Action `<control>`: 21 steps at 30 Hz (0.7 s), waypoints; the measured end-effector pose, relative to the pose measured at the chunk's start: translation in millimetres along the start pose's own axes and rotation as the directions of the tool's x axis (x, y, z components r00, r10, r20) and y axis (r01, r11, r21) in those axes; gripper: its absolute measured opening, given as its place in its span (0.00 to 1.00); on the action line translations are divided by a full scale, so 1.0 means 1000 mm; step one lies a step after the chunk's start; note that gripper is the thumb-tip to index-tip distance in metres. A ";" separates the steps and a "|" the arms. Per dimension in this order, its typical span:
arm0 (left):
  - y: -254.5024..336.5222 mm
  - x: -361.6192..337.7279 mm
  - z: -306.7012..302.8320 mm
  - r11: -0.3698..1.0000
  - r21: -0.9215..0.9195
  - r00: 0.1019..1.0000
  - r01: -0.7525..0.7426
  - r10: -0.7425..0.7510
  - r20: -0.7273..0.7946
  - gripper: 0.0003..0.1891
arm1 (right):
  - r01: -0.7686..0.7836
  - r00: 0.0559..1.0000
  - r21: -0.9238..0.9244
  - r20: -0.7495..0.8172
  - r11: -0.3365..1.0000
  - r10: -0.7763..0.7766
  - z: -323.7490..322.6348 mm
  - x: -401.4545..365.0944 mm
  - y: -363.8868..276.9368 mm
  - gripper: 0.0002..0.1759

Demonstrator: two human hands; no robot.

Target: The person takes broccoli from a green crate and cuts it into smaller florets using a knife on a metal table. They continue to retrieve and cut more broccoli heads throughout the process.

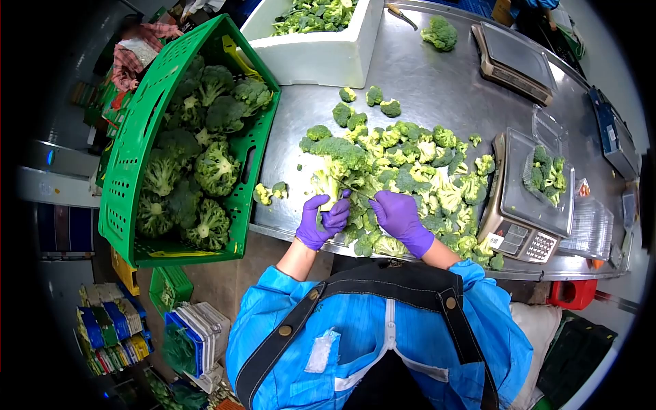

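Left hand (324, 222) grips broccoli head (343, 152) by its stem; right hand (402, 219) fingers curl closed near florets (447, 195), contents unclear.

The left hand (324, 222), in a purple glove, grips the stalk (327, 191) of a broccoli head (342, 152) over a steel table (307, 113). The right hand (399, 216), gloved alike, is curled closed just beside it; what it may grip is hard to make out. Cut florets (437, 164) lie heaped around and beyond the hands. On the left, a green crate (121, 205) holds whole broccoli, and near it a white box (318, 60) contains more greens. A knife (402, 17) and a loose broccoli (439, 34) lie at the far side. On the right, a scale (517, 236) bears a clear tray (528, 168) of florets, near a second scale (517, 58) and stacked containers (589, 229)
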State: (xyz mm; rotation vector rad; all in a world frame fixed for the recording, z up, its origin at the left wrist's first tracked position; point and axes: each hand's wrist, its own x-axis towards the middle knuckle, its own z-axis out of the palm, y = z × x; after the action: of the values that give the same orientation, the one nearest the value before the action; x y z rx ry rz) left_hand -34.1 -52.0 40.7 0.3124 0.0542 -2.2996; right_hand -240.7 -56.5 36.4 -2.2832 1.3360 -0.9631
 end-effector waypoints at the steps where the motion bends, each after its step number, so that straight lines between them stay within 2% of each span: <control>1: 0.001 0.001 -0.002 1.000 0.015 0.997 0.026 -0.027 0.070 0.22 | 0.006 1.000 0.020 -0.003 1.000 -0.006 -0.001 0.000 0.001 0.13; 2: 0.001 0.001 -0.002 0.998 0.030 0.989 0.051 -0.055 0.137 0.21 | 0.011 1.000 0.041 -0.004 0.999 -0.011 -0.001 0.000 0.001 0.12; 3: 0.000 0.000 -0.001 0.998 0.029 0.989 0.051 -0.054 0.136 0.21 | 0.010 1.000 0.042 -0.003 0.999 -0.010 -0.002 0.000 0.000 0.12; 5: -0.005 0.000 0.002 0.970 0.241 0.999 -0.028 0.034 -0.022 0.22 | -0.034 0.996 0.150 -0.071 0.988 0.045 -0.006 0.002 -0.002 0.11; 9: -0.010 0.001 0.004 0.978 0.208 1.000 -0.006 0.012 -0.029 0.21 | -0.045 0.994 0.159 -0.093 0.986 0.060 -0.010 0.006 -0.001 0.10; 11: -0.011 0.004 0.003 0.995 0.086 0.998 0.049 -0.053 0.042 0.20 | -0.045 0.995 0.196 -0.083 0.980 0.062 -0.011 0.008 -0.003 0.09; 12: -0.012 0.005 0.002 0.995 0.087 0.998 0.051 -0.055 0.041 0.20 | -0.047 0.994 0.196 -0.084 0.979 0.064 -0.010 0.008 -0.003 0.09; 14: -0.015 0.007 -0.001 0.998 0.048 0.999 0.039 -0.040 0.015 0.20 | -0.065 0.992 0.308 -0.086 0.949 0.096 -0.010 0.012 -0.008 0.14; 15: -0.016 0.007 -0.001 0.998 0.049 0.999 0.041 -0.042 0.015 0.20 | -0.066 0.991 0.308 -0.088 0.949 0.097 -0.013 0.014 -0.011 0.14; 17: -0.017 0.007 -0.001 0.997 -0.046 0.994 0.068 -0.064 0.084 0.22 | -0.408 0.895 0.440 0.018 0.800 0.446 -0.022 0.022 -0.016 0.25; 18: -0.018 0.006 -0.001 0.997 -0.046 0.994 0.070 -0.066 0.083 0.22 | -0.409 0.894 0.441 0.017 0.799 0.448 -0.020 0.027 -0.013 0.25; 20: -0.019 0.005 -0.004 0.995 0.054 0.981 0.088 -0.096 0.168 0.25 | -0.214 0.911 0.520 -0.200 0.827 0.361 -0.019 0.038 -0.008 0.33; 21: -0.020 0.004 -0.004 0.987 0.129 0.980 0.097 -0.118 0.161 0.29 | -0.311 0.921 0.618 0.009 0.722 0.389 -0.033 0.042 -0.014 0.33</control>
State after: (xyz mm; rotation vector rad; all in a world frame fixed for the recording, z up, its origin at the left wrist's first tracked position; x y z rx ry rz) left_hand -50.0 -40.8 34.5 0.1789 -0.1575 -2.4336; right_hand -240.9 -83.7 84.9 -1.4380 1.2064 -1.1923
